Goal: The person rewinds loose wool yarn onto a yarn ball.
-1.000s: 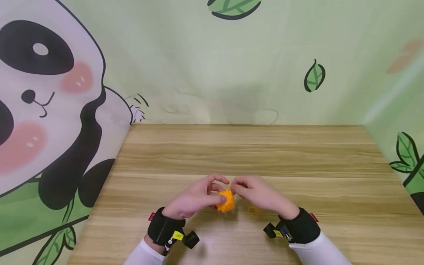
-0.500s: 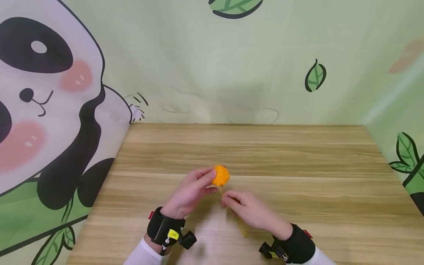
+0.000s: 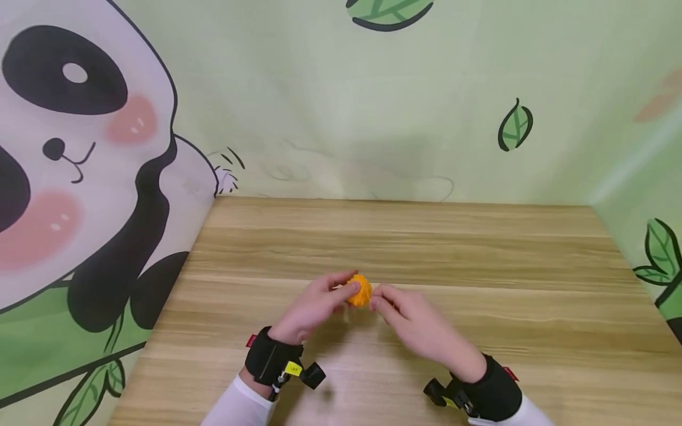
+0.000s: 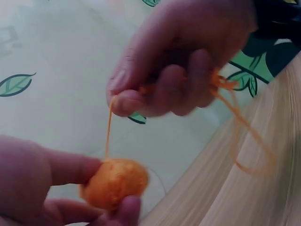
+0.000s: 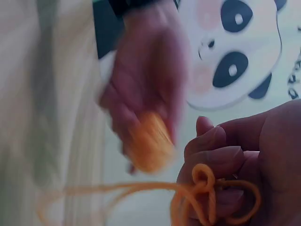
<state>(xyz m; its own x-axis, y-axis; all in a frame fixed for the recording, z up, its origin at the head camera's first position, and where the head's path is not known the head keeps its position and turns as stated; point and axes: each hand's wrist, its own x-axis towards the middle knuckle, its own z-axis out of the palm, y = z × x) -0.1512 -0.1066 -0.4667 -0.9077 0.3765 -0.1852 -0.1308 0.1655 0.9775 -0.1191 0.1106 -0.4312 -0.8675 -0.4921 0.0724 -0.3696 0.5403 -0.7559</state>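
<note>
A small orange ball of yarn point(image 3: 360, 291) is held above the table between the thumb and fingers of my left hand point(image 3: 319, 300). Close to its right side, my right hand point(image 3: 412, 319) pinches the yarn strand point(image 4: 108, 134) between thumb and forefinger. In the left wrist view that strand runs taut from the ball point(image 4: 117, 183) up to the right fingertips. Slack loops of yarn point(image 5: 202, 193) lie in the curled fingers of the right hand and trail out below it. The left hand and the ball are blurred in the right wrist view.
A wood-grain table point(image 3: 426, 248) spreads under both hands. Behind it hangs a pale green backdrop point(image 3: 330, 106) with leaves, and a large printed panda point(image 3: 90, 195) covers the left side. Each wrist wears a black band point(image 3: 274, 357) with a small camera.
First the ball rose and turned in the left hand while the right hand dropped below it with the strand. Since then the right hand has come up to the ball's right side.
</note>
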